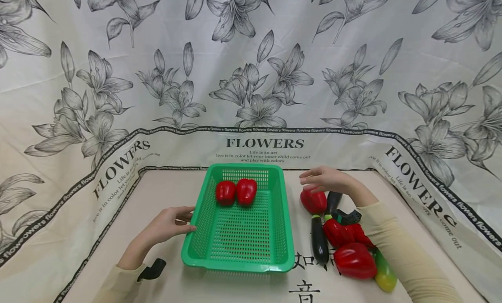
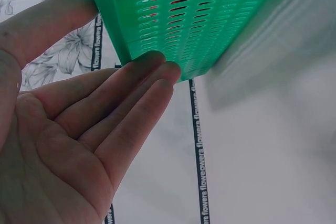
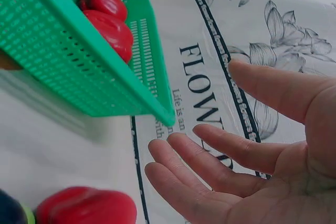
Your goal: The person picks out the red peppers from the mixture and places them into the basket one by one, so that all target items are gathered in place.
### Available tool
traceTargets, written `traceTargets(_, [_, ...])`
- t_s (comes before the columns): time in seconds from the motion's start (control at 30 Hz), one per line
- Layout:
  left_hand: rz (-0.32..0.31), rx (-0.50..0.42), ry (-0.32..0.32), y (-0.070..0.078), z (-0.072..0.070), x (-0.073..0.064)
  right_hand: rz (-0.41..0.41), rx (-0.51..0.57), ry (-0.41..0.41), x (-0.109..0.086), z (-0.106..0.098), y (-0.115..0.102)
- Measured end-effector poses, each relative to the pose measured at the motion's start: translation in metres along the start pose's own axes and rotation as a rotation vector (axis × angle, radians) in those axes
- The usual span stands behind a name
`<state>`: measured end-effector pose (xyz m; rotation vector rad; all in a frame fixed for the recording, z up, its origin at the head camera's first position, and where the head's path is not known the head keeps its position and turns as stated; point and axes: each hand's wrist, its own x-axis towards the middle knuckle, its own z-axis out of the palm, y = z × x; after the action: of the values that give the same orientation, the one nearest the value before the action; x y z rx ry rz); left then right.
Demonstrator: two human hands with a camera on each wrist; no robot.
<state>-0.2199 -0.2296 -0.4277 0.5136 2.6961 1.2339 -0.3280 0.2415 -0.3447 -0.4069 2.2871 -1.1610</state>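
"How do the hands stand?"

"The left hand has its fingers nearly straight against the outer wall of the green plastic basket, thumb at the rim. The right hand is spread and holds nothing, near a red bell pepper right of the basket."

"And inside it?"

"Two red peppers side by side, toward the far end."

"What would make for good handling?"

"Probably fingers curled round the loose pepper's widest part, clear of the eggplant just beside it, since glossy skin may slip. Light left-hand pressure should keep the basket from sliding."
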Motion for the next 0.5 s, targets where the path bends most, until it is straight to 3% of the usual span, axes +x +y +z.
traceTargets(0.5, [-0.008, -0.004, 0.001, 0.002, 0.000, -0.001, 0.015, 0.022, 0.064, -0.042, -0.021, 0.035])
